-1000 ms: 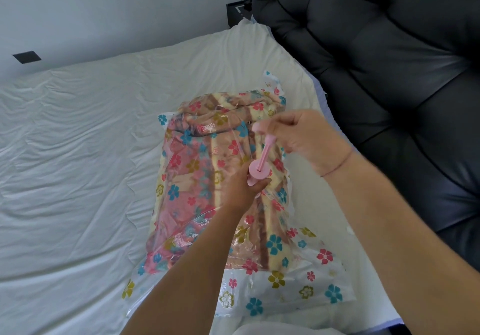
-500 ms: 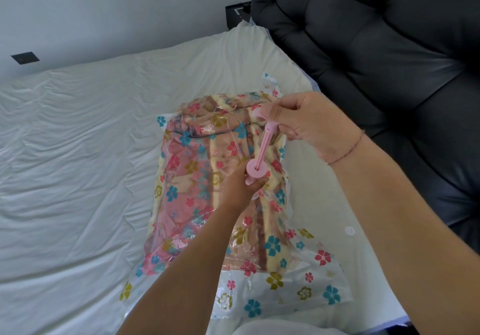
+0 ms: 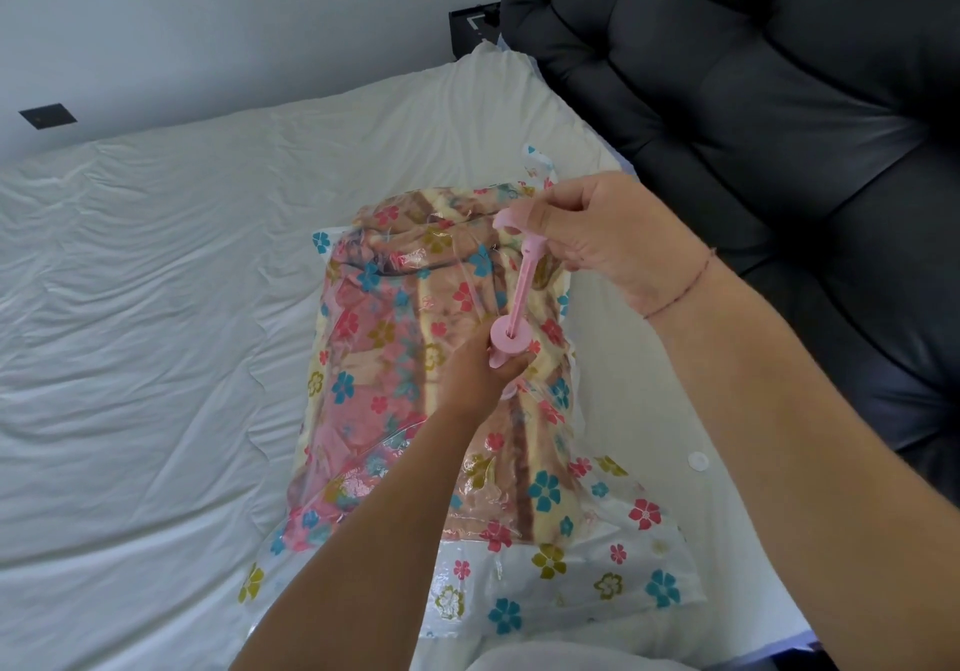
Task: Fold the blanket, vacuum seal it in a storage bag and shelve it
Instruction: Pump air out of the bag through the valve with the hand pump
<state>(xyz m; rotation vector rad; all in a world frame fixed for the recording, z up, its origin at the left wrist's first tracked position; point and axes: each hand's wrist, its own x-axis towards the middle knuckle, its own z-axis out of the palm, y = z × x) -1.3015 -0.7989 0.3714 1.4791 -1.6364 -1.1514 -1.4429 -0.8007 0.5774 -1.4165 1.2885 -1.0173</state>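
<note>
Blanket [image 3: 415, 358] first: it sits folded inside the storage bag [image 3: 597, 582], a clear bag printed with blue, pink, red and olive flowers. I can read no lettering on the print from my feed. The bag lies flat on the white bed sheet [image 3: 156, 306], on the right part of the bed, near the dark padded headboard [image 3: 753, 124]. The bundle's long axis runs away from me, from the near edge of the bed toward the far wall, leaning slightly left at the near end. The plastic is drawn in wrinkles over the fabric. The bag's flat, unfilled end points toward me and its far corner sticks up past the bundle.

On top of the bundle stands a pink hand pump [image 3: 524, 285], tilted with its top away from me and to the right. My left hand [image 3: 478, 374] is wrapped round the pump's barrel just under its round collar, holding it down on the bag. My right hand [image 3: 597, 239] pinches the pump's handle at the top of the rod, fingers curled, with much of the rod showing between handle and collar. A thin thread bracelet [image 3: 680, 296] circles the right wrist.

A small white round cap [image 3: 697, 461] lies on the sheet just right of the bag. A black wall plate [image 3: 48, 115] sits low on the wall at far left.
</note>
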